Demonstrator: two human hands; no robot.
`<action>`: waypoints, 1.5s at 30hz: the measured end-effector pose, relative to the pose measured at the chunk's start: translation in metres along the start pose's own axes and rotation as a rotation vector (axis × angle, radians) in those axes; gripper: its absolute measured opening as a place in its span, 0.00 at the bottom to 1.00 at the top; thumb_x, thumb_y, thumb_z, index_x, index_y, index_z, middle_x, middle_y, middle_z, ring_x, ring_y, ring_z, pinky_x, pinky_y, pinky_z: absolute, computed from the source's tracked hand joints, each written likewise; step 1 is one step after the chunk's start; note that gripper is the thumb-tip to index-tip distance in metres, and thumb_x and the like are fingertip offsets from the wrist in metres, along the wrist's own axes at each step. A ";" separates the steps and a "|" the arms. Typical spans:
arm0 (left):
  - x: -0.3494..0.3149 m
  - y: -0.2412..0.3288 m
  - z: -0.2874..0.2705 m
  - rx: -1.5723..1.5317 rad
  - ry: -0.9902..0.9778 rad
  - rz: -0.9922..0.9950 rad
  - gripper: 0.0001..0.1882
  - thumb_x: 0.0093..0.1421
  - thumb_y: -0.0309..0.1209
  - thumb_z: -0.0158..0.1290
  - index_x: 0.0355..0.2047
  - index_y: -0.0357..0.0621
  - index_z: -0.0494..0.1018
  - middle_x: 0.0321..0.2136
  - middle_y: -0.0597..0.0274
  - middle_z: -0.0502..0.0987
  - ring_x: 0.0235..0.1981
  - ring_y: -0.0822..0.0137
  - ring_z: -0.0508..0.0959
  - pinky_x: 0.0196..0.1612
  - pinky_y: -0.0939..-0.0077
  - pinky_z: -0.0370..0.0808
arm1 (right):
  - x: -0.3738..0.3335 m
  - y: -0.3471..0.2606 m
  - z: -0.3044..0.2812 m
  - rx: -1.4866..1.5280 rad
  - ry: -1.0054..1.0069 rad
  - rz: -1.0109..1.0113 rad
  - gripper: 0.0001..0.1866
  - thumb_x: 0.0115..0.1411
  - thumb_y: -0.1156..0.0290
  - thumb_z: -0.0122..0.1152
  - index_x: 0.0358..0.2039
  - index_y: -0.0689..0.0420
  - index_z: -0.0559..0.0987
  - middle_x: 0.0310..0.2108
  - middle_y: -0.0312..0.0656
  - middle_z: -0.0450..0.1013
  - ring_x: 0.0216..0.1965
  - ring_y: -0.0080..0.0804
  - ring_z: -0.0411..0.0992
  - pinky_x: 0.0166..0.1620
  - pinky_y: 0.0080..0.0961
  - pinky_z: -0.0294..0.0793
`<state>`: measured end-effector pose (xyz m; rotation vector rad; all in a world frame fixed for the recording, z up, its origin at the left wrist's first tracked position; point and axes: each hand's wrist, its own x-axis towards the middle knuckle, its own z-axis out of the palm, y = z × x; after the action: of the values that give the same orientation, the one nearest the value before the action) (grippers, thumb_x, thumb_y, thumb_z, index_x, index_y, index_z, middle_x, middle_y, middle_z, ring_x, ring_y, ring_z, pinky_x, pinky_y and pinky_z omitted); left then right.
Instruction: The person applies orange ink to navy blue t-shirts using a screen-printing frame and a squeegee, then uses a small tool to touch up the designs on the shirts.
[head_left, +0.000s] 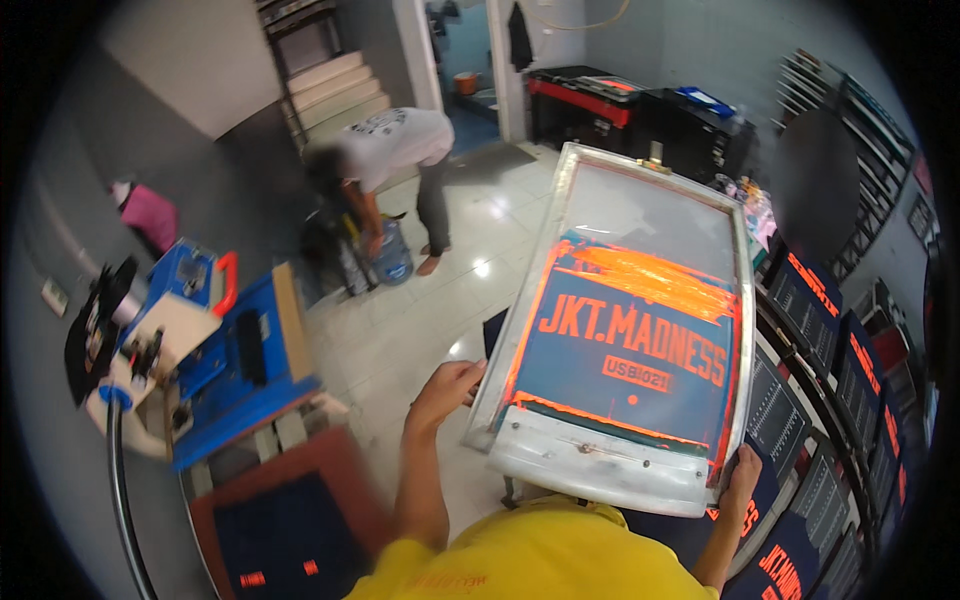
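Silvery rectangular frame, orange-smeared mesh

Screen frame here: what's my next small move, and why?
I'd probably steady the screen frame from both sides before shifting it: your right hand is at its lower right corner, your left hand beside its left edge, and orange ink streaks the mesh.

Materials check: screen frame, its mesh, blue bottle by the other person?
Frame: probably aluminium; dull silver-grey, scuffed, orange-smeared.
Mesh: likely synthetic fabric, as its upper part looks thin and translucent; weave too fine to confirm.
Bottle: looks like plastic, smooth, blue-tinted and translucent.
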<state>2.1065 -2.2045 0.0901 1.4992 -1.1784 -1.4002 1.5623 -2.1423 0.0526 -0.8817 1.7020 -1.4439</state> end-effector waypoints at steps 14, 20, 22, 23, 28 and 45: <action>0.225 -0.052 -0.205 -0.044 0.335 0.091 0.18 0.67 0.42 0.46 0.36 0.40 0.78 0.29 0.67 0.77 0.26 0.74 0.74 0.31 0.79 0.69 | 0.058 -0.008 0.314 -0.068 0.071 0.078 0.13 0.63 0.69 0.50 0.35 0.65 0.79 0.23 0.33 0.70 0.26 0.21 0.65 0.31 0.23 0.65; 0.284 0.020 -0.248 -0.084 0.168 0.043 0.13 0.65 0.34 0.46 0.30 0.39 0.75 0.25 0.69 0.74 0.25 0.75 0.72 0.29 0.77 0.68 | 0.076 0.000 0.407 -0.097 0.133 0.112 0.15 0.64 0.69 0.50 0.38 0.68 0.79 0.27 0.34 0.73 0.29 0.19 0.67 0.35 0.22 0.67; 0.329 -0.007 -0.272 -0.123 0.152 0.055 0.13 0.65 0.34 0.45 0.28 0.39 0.74 0.23 0.68 0.73 0.24 0.74 0.72 0.29 0.77 0.69 | 0.082 0.009 0.440 -0.138 0.157 0.087 0.15 0.64 0.69 0.50 0.38 0.68 0.79 0.28 0.36 0.74 0.31 0.20 0.68 0.37 0.23 0.68; 0.358 -0.039 -0.295 -0.107 0.135 0.090 0.16 0.67 0.37 0.45 0.30 0.38 0.75 0.23 0.65 0.75 0.24 0.73 0.74 0.29 0.76 0.70 | 0.088 0.016 0.449 -0.174 0.194 0.079 0.15 0.64 0.68 0.50 0.39 0.68 0.79 0.29 0.37 0.75 0.32 0.22 0.69 0.38 0.24 0.68; 0.467 -0.062 -0.347 -0.071 0.068 0.062 0.19 0.68 0.38 0.43 0.27 0.38 0.73 0.21 0.66 0.73 0.22 0.72 0.72 0.27 0.75 0.69 | 0.112 0.009 0.540 -0.297 0.364 0.049 0.17 0.64 0.67 0.51 0.43 0.69 0.79 0.35 0.44 0.78 0.37 0.30 0.74 0.42 0.26 0.70; 0.784 0.009 -0.376 -0.057 -0.078 0.100 0.23 0.68 0.45 0.44 0.34 0.35 0.75 0.26 0.60 0.76 0.24 0.66 0.77 0.30 0.75 0.74 | 0.229 0.019 0.717 -0.183 0.626 0.130 0.16 0.62 0.66 0.50 0.35 0.69 0.78 0.23 0.49 0.71 0.28 0.33 0.69 0.36 0.32 0.68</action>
<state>2.4583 -2.9790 -0.0886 1.3393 -1.2337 -1.4232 2.0654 -2.6905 -0.0657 -0.4084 2.3298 -1.5921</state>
